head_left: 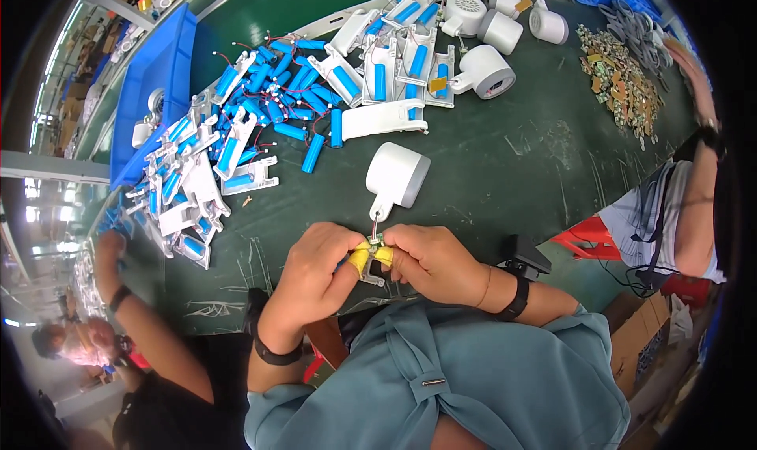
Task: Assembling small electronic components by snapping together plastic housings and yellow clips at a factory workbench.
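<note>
Close to the table's near edge, my left hand (pixel 317 262) and my right hand (pixel 438 265) meet, fingers pinched on a small green circuit board (pixel 375 242). Yellow wrapping covers both thumbs. Part of a white plastic piece (pixel 374 276) shows below the board, mostly hidden by my hands. Just beyond my fingertips a white round housing with a grey rim (pixel 393 174) lies on its side, its narrow neck toward me. Thin wires (pixel 374 223) run from that neck to the board.
Blue cylindrical batteries (pixel 288 95) and white handle shells (pixel 378 120) are heaped ahead and left, beside a blue bin (pixel 162 87). White housings (pixel 482 71) stand at the back. Loose circuit boards (pixel 621 87) and grey cables (pixel 635 36) lie right. Co-workers' arms (pixel 154 332) reach in from both sides.
</note>
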Demonstrator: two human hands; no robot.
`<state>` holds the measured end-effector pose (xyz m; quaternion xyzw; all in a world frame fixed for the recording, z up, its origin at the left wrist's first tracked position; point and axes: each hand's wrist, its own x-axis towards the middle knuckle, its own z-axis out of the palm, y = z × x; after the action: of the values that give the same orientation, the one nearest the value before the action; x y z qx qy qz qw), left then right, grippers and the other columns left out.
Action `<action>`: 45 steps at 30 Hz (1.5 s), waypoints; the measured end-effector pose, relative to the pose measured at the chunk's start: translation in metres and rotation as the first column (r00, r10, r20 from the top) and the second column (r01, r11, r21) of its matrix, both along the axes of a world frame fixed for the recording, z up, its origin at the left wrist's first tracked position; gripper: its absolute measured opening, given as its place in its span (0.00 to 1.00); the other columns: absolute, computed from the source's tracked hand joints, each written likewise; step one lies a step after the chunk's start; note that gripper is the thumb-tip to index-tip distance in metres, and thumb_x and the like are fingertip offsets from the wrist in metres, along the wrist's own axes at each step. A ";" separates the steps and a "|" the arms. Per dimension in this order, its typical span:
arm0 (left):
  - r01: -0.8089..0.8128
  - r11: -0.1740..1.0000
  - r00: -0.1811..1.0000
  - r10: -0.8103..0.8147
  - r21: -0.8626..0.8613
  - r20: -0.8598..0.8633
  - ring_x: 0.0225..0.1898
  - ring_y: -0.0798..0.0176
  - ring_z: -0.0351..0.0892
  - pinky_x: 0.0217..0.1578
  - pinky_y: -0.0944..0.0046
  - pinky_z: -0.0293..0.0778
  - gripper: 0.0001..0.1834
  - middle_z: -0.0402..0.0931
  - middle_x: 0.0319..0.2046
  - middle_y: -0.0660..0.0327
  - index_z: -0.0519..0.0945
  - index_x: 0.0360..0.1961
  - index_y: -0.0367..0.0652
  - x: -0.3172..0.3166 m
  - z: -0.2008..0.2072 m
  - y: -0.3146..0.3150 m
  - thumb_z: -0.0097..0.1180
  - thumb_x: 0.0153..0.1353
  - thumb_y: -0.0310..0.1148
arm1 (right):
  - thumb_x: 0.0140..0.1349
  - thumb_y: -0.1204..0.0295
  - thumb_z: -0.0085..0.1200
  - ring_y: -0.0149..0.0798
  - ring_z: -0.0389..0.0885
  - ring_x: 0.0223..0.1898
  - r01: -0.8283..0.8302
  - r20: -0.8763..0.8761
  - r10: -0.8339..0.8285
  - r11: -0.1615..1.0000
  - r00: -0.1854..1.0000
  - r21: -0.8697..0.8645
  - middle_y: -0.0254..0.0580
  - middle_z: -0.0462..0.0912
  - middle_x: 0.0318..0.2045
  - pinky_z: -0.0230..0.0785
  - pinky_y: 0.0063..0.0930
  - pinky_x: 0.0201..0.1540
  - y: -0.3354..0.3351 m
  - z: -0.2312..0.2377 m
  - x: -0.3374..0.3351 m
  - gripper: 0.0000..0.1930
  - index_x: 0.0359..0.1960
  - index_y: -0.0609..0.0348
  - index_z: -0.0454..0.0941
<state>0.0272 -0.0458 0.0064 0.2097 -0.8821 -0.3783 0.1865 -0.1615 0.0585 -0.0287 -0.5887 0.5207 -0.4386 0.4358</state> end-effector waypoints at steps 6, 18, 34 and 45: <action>-0.030 0.991 0.999 0.028 0.128 0.018 0.35 0.53 0.78 0.39 0.62 0.73 0.12 0.79 0.34 0.55 0.79 0.41 0.36 -0.002 0.001 -0.003 0.55 0.53 0.20 | 0.65 0.79 0.47 0.46 0.81 0.28 0.060 -0.077 -0.063 0.997 0.995 -0.044 0.47 0.79 0.29 0.74 0.37 0.31 0.001 -0.001 0.005 0.04 0.40 0.63 0.70; -0.352 0.926 0.935 0.341 -0.136 -0.100 0.37 0.46 0.78 0.42 0.52 0.73 0.14 0.79 0.33 0.51 0.76 0.37 0.34 -0.025 -0.008 0.045 0.56 0.46 0.15 | 0.63 0.78 0.51 0.55 0.80 0.29 0.222 -0.195 -0.256 0.958 0.947 -0.180 0.52 0.78 0.29 0.73 0.43 0.30 0.004 -0.008 0.015 0.06 0.40 0.64 0.72; -0.283 0.934 0.959 0.274 0.218 0.069 0.39 0.69 0.78 0.43 0.68 0.73 0.13 0.80 0.37 0.59 0.78 0.45 0.33 -0.009 0.004 0.020 0.52 0.57 0.18 | 0.63 0.73 0.53 0.58 0.79 0.33 0.200 -0.064 -0.213 0.965 0.975 -0.171 0.53 0.78 0.33 0.73 0.46 0.34 0.004 -0.003 0.012 0.09 0.41 0.64 0.68; -0.450 0.827 0.892 0.437 0.335 0.119 0.33 0.71 0.78 0.37 0.69 0.74 0.11 0.81 0.33 0.61 0.80 0.42 0.34 -0.030 0.004 0.027 0.60 0.56 0.21 | 0.59 0.77 0.55 0.52 0.78 0.31 0.263 -0.049 -0.282 0.935 0.958 -0.239 0.48 0.76 0.29 0.73 0.41 0.32 0.001 -0.007 0.014 0.07 0.38 0.63 0.71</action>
<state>-0.0027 -0.0189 0.0106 0.4459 -0.7298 -0.4730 0.2117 -0.1475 0.0594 -0.0361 -0.5749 0.5605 -0.5275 0.2776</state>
